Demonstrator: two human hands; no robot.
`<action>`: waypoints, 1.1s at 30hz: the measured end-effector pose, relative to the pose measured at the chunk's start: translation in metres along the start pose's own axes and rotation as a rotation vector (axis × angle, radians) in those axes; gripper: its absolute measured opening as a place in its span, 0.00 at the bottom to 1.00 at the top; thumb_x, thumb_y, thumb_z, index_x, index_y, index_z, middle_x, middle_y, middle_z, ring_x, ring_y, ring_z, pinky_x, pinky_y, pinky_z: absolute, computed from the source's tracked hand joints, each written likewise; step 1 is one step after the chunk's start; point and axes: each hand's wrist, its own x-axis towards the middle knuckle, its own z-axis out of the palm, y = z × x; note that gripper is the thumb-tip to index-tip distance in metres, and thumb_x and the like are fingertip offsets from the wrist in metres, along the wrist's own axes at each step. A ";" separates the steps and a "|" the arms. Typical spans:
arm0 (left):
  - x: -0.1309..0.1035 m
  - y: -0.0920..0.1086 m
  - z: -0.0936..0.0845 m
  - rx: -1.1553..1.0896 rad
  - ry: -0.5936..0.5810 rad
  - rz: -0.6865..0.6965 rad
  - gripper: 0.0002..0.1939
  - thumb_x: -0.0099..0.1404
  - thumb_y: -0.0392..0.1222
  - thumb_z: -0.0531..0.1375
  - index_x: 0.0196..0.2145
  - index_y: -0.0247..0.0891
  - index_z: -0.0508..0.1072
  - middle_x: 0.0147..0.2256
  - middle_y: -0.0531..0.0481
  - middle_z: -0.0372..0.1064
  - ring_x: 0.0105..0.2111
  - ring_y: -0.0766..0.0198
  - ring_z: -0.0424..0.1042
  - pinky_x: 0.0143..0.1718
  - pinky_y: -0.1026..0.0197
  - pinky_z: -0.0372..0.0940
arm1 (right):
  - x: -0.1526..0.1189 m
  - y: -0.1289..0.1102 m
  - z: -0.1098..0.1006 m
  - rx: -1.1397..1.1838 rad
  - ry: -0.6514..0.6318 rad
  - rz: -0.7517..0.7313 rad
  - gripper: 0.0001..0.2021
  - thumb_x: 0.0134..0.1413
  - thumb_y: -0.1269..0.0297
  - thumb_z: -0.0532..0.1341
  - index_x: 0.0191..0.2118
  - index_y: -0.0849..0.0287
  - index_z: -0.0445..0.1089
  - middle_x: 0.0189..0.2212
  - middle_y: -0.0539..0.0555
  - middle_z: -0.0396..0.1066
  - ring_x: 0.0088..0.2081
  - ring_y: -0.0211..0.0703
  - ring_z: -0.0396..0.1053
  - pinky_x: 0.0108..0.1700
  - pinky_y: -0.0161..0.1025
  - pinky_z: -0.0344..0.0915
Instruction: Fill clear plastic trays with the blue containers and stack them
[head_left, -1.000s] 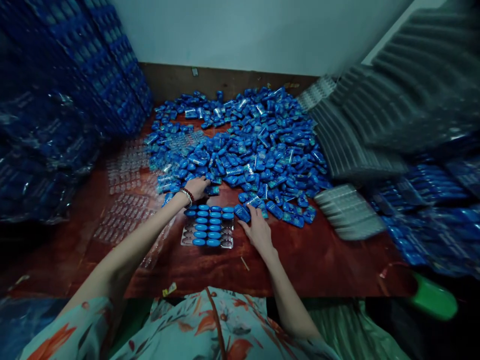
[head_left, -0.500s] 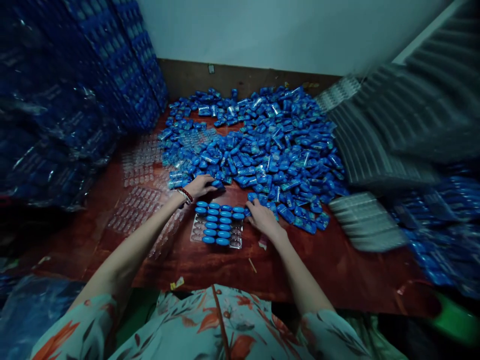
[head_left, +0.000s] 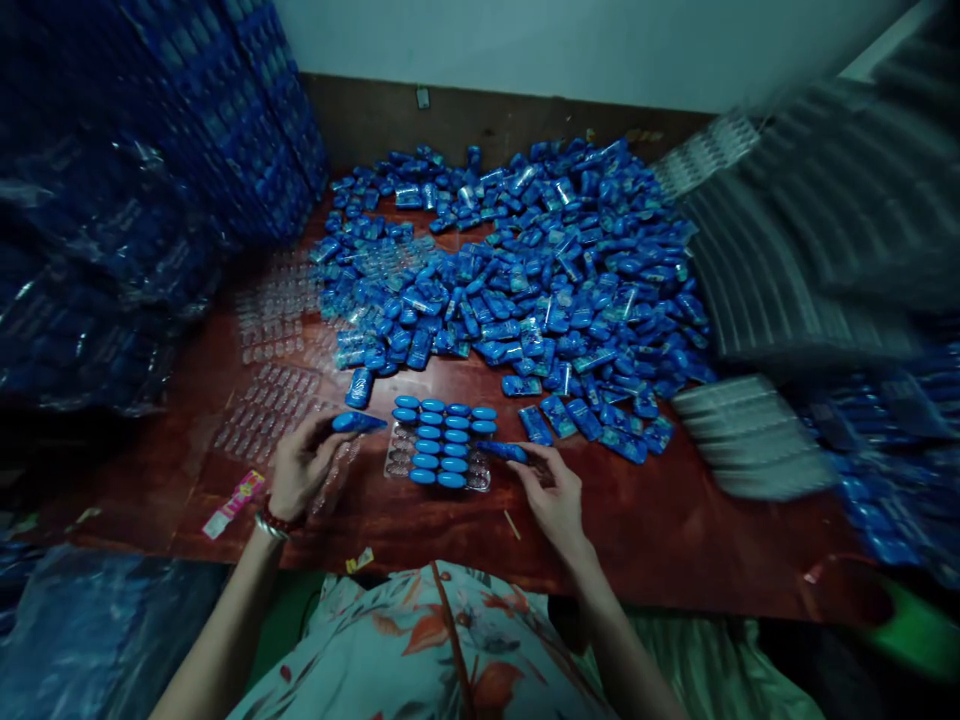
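Note:
My left hand point(head_left: 300, 465), with a bracelet at the wrist, pinches a small blue wrapped packet point(head_left: 352, 423) just left of a clear plastic blister tray point(head_left: 400, 462). On the other side, my right hand point(head_left: 553, 492) grips a second packet point(head_left: 504, 452), its tip over the tray's right part. Glossy blue oval pieces point(head_left: 428, 447) fill the tray's two middle columns and the outer ends of its far row. Lower cavities at both sides show bare plastic. Beyond the tray lies a large heap of blue packets point(head_left: 540, 290); one single packet point(head_left: 359, 388) rests nearer.
Empty clear trays point(head_left: 266, 410) lie at the left on the red-brown table point(head_left: 450, 525). Tall stacks of blue-filled packs point(head_left: 255, 110) rise behind them. Stacked grey trays point(head_left: 795, 260) lean at the right. A pink-and-yellow wrapper point(head_left: 234, 503) lies near the front left edge.
Both hands have drawn back from the heap with a blue packet each. My left hand moved left and nearer, my right hand slightly nearer. A pink wrapper now shows at the left.

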 end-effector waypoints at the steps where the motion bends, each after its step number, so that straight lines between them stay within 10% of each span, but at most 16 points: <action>1: -0.011 -0.003 0.006 -0.007 0.008 -0.018 0.11 0.61 0.44 0.58 0.39 0.35 0.70 0.34 0.49 0.73 0.34 0.63 0.73 0.38 0.61 0.69 | 0.001 0.001 0.005 -0.062 -0.023 -0.088 0.08 0.55 0.62 0.58 0.42 0.55 0.68 0.38 0.54 0.72 0.40 0.43 0.71 0.44 0.42 0.69; 11: -0.011 -0.038 0.053 0.191 -0.206 0.445 0.15 0.66 0.32 0.49 0.50 0.35 0.64 0.40 0.43 0.71 0.40 0.62 0.72 0.41 0.60 0.69 | 0.035 -0.012 -0.002 -0.754 -0.411 -0.753 0.18 0.57 0.78 0.47 0.50 0.61 0.64 0.35 0.58 0.68 0.35 0.43 0.66 0.37 0.39 0.65; 23: 0.012 -0.044 0.044 0.388 -0.403 0.749 0.19 0.67 0.31 0.45 0.55 0.35 0.59 0.42 0.41 0.68 0.42 0.61 0.70 0.41 0.60 0.68 | 0.060 -0.022 0.001 -0.986 -0.516 -0.816 0.15 0.61 0.73 0.49 0.50 0.59 0.65 0.37 0.57 0.69 0.34 0.41 0.64 0.34 0.37 0.57; 29: 0.014 -0.038 0.042 0.540 -0.515 0.553 0.17 0.66 0.32 0.47 0.52 0.37 0.62 0.41 0.43 0.69 0.39 0.62 0.71 0.40 0.59 0.68 | 0.047 -0.020 0.004 -0.980 -0.351 -0.839 0.15 0.62 0.69 0.51 0.52 0.59 0.65 0.32 0.55 0.69 0.30 0.40 0.64 0.32 0.37 0.55; 33: 0.009 -0.033 0.039 0.381 -0.387 0.372 0.14 0.66 0.42 0.50 0.49 0.37 0.62 0.39 0.45 0.70 0.38 0.61 0.71 0.39 0.60 0.67 | 0.034 -0.010 -0.009 -0.851 -0.114 -0.633 0.16 0.63 0.63 0.51 0.54 0.57 0.64 0.30 0.52 0.69 0.30 0.38 0.65 0.35 0.34 0.58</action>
